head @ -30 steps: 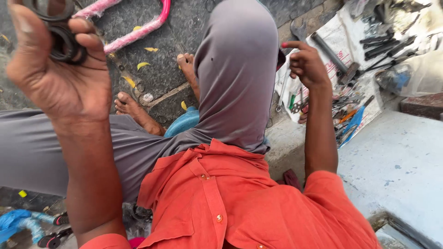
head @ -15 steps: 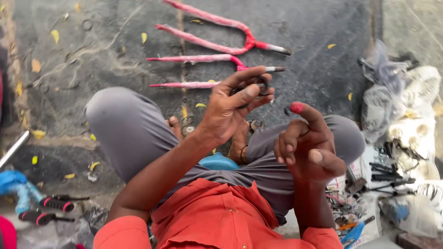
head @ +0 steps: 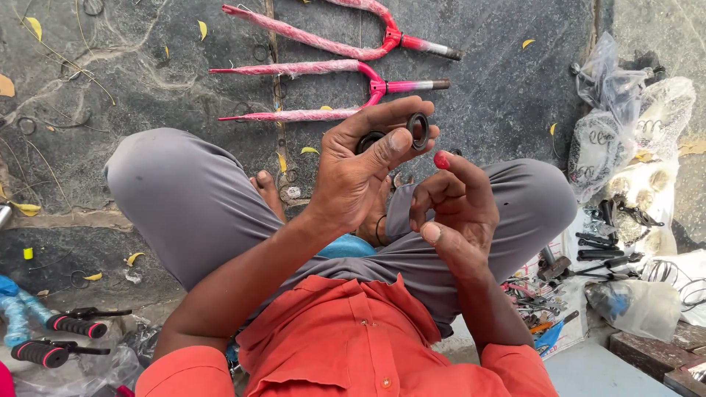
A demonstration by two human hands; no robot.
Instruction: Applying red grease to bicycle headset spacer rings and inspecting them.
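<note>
The dark stone floor (head: 507, 88) fills the view, cracked and dotted with yellow leaves; the person sits cross-legged on it in grey trousers (head: 184, 198) and an orange shirt (head: 353, 345); two pink bicycle forks (head: 331, 81) lie side by side beyond the knees, apparently untouched; clear plastic bags of parts (head: 625, 132) are heaped to the right, with loose tools on a paper sheet (head: 581, 265) below them; two black handlebar grips with brake levers (head: 66, 334) lie at the lower left.

The left hand (head: 360, 176) is raised in front of the chest, partly closed; its thumb and fingers hold two black rings (head: 401, 134), one standing upright at the fingertips, the other resting deeper towards the palm. The right hand (head: 452, 209) sits just beside it with fingers curled loosely; it seems to hold nothing, and its forefinger tip is smeared red (head: 441, 159).

As a judgement, the work is at an early stage: the rings are picked and being readied in the hand, none is fitted to a fork.

Against the frame half a second ago, the hands sit in nearly the same pose; the view has shifted so that the bags show more fully.
</note>
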